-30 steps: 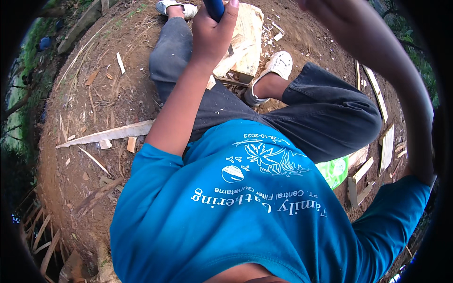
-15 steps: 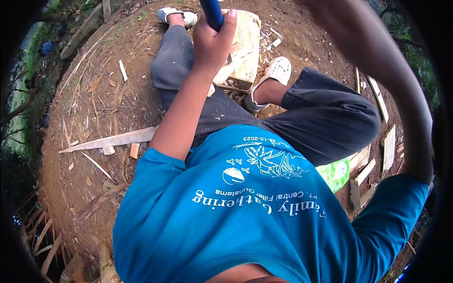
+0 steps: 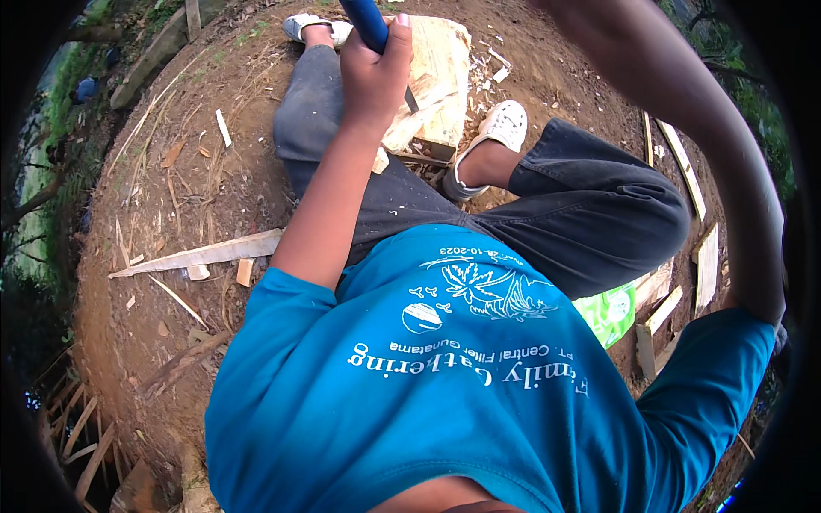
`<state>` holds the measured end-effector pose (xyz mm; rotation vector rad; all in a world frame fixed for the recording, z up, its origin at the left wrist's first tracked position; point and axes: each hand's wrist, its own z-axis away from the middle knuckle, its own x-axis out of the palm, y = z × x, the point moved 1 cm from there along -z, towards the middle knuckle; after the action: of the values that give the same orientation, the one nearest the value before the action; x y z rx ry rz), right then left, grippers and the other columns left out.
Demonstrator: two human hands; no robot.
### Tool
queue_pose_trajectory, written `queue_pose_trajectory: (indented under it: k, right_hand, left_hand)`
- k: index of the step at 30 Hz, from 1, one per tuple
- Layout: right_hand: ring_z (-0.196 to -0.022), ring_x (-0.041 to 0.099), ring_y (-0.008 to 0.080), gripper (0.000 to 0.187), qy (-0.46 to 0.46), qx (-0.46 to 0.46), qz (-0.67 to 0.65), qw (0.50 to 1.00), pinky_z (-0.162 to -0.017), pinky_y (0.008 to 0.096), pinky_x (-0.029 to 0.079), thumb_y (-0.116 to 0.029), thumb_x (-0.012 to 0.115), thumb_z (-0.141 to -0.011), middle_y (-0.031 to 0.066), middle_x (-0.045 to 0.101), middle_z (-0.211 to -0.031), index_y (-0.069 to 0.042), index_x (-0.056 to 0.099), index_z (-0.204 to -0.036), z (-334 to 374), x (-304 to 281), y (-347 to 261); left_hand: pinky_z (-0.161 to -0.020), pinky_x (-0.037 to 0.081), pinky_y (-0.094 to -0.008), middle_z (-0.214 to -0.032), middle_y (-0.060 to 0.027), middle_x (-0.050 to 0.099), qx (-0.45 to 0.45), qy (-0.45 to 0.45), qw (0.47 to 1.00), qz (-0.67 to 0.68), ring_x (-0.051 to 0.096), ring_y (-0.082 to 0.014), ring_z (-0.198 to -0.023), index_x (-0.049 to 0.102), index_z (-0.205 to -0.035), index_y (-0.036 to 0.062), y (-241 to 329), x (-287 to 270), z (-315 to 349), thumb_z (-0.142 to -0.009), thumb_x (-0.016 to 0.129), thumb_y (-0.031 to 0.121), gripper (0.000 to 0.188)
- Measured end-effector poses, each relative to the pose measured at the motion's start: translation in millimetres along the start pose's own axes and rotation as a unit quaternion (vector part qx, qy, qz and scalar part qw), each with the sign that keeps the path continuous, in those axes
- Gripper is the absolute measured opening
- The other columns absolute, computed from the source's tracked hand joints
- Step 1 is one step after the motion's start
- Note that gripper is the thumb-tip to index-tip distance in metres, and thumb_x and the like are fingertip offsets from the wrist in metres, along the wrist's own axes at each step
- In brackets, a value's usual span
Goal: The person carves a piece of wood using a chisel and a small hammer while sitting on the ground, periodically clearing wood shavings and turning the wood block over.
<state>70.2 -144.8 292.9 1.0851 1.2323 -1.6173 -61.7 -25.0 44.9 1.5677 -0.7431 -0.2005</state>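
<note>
My left hand [image 3: 376,81] is closed around the blue handle of a chisel [image 3: 366,24], thumb pressed along it. Below the fist, its dark narrow blade [image 3: 412,101] points down at a pale split face of wood [image 3: 432,92]. That wood lies at the near end of a light, hewn wooden block [image 3: 445,51] between my feet. Whether the blade's tip touches it I cannot tell. My right arm [image 3: 667,77] is raised up the right side, and its hand lies beyond the top edge.
I sit on brown soil [image 3: 214,188] strewn with chips. A long pointed board [image 3: 201,255] lies at my left. On the right are several offcuts [image 3: 705,265] and a green bag [image 3: 609,315]. My white clogs [image 3: 505,126] flank the block.
My left hand and the chisel have shifted slightly left, and more of the blade shows. The right arm has risen a little, taking its hand out of the picture.
</note>
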Motion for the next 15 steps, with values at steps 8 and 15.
queue_pose_trajectory:
  k: [8, 15]
  right_hand:
    - [-0.052, 0.042, 0.0061, 0.035, 0.085, 0.057, -0.264, 0.959, -0.047, 0.0244, 0.039, -0.037, 0.048, -0.111, -0.0037, 0.048, -0.069, -0.007, 0.056, -0.096, 5, -6, 14]
    - [-0.054, 0.033, -0.0011, 0.036, 0.006, 0.067, -0.424, 0.903, -0.045, 0.0194, 0.025, -0.044, 0.050, -0.110, -0.0099, 0.042, -0.071, -0.009, 0.060, -0.109, 32, 64, 68]
  left_hand:
    - [-0.045, 0.031, -0.0225, -0.063, 0.0054, 0.039, -0.089, 0.072, 0.987, 0.111, 0.039, -0.0047, -0.052, 0.044, -0.077, 0.0121, -1, -3, -10, -0.101, 0.061, 0.019, 0.031]
    - [-0.044, 0.029, -0.0244, -0.066, 0.0033, 0.040, -0.187, 0.164, 0.942, 0.226, 0.040, -0.0076, -0.053, 0.041, -0.093, 0.0118, -38, -59, -29, -0.102, 0.060, 0.023, 0.024]
